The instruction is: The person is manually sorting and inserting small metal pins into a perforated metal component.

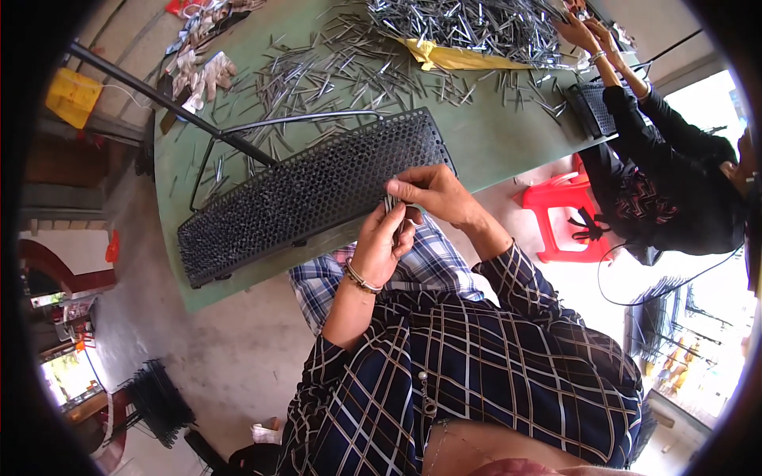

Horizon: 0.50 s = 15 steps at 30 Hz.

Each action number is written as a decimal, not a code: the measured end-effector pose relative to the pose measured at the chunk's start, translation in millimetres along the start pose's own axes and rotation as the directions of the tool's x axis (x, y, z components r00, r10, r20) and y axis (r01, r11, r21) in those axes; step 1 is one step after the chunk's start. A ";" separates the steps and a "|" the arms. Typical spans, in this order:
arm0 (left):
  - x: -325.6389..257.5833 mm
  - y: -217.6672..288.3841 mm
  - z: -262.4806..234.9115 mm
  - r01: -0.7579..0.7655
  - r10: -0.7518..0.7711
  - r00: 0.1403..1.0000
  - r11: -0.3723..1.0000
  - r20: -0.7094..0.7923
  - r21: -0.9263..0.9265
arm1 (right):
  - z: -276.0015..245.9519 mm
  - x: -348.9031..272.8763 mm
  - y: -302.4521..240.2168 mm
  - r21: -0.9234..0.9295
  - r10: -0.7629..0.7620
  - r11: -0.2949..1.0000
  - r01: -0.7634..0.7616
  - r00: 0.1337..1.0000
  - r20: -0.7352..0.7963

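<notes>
My left hand (382, 244), wearing a bracelet, is closed around a small bundle of thin metal pieces (390, 205) that stand up between thumb and fingers. Just above it, my right hand (438, 194) has thumb and fingertips pressed together at the top of the bundle; what they pinch is hidden. Both hands are at the front edge of a long black perforated rack (333, 176), slanted across the green table (496, 163). Dark pieces fill many holes at the rack's left part, while open holes show toward its right.
Loose metal pieces (309, 83) lie scattered behind the rack, with a large heap (476, 32) on yellow sheeting (444, 57). A black bar (171, 103) crosses at left near work gloves (213, 75). At right, a co-worker (675, 174) works by another rack (591, 107) and a red stool (559, 210).
</notes>
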<state>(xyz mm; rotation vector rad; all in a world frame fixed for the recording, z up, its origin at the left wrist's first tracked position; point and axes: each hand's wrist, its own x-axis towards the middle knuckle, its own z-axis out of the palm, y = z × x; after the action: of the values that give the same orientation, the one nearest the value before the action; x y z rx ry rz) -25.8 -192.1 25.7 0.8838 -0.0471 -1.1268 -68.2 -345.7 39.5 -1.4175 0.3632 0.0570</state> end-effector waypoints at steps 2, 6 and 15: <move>-1.6 -1.5 -4.0 -0.012 0.012 1.000 1.000 0.018 0.001 | 3.9 0.9 10.7 0.076 -0.039 0.996 0.037 0.999 0.023; -6.2 -5.6 -19.1 -0.020 0.020 1.000 1.000 0.021 -0.014 | 16.9 4.1 16.0 0.159 0.020 0.987 -0.017 1.000 -0.016; -7.2 -6.7 -21.6 -0.088 0.092 0.994 0.994 -0.065 0.056 | 22.3 5.2 13.3 -0.092 -0.004 0.996 -0.010 0.988 -0.152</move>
<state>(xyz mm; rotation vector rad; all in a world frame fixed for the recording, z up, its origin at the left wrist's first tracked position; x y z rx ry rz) -24.6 -174.5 9.7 0.9579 -0.0610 -1.0145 -61.9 -322.8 27.8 -1.5172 0.4942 -0.0324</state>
